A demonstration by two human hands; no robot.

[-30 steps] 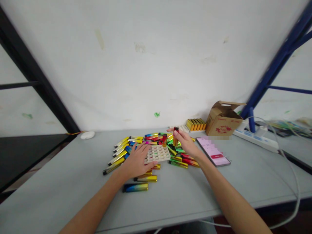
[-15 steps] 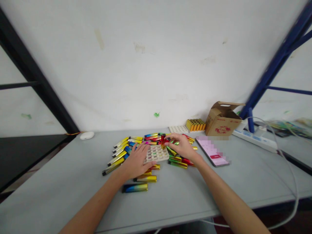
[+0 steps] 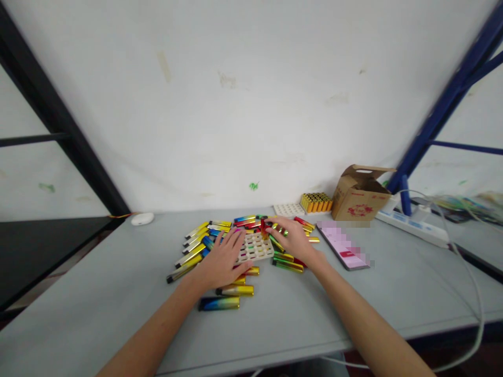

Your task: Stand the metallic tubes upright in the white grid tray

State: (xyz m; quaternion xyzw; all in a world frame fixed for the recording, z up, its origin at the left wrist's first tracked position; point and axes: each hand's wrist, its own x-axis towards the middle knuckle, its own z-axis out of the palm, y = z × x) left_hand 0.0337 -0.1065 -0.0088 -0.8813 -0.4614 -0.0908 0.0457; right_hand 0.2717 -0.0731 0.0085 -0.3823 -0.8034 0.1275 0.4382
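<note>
A white tray with rows of holes (image 3: 257,247) lies in the middle of the table on a spread of shiny coloured tubes. My left hand (image 3: 226,259) grips the tray's left side, thumb at the front edge and fingers across the back. A red-and-gold tube (image 3: 264,229) stands upright at the tray's far right corner. The fingers of my right hand (image 3: 291,235) are closed round it, partly hiding it. Loose yellow-and-silver tubes (image 3: 192,255) with black ends lie on the left, green-and-gold tubes (image 3: 288,265) on the right. A blue-and-yellow tube (image 3: 219,303) lies in front.
At the back stand a second white tray with holes (image 3: 288,210), a block of yellow cylinders (image 3: 316,202) and an open cardboard box (image 3: 359,199). A phone (image 3: 341,246) lies right of my right hand. A power strip (image 3: 412,228) with white cable is farther right; a white case (image 3: 142,219) sits back left.
The view has shifted slightly. My right fingers have moved a little on the red-and-gold tube at the tray's corner. My left hand stays on the tray.
</note>
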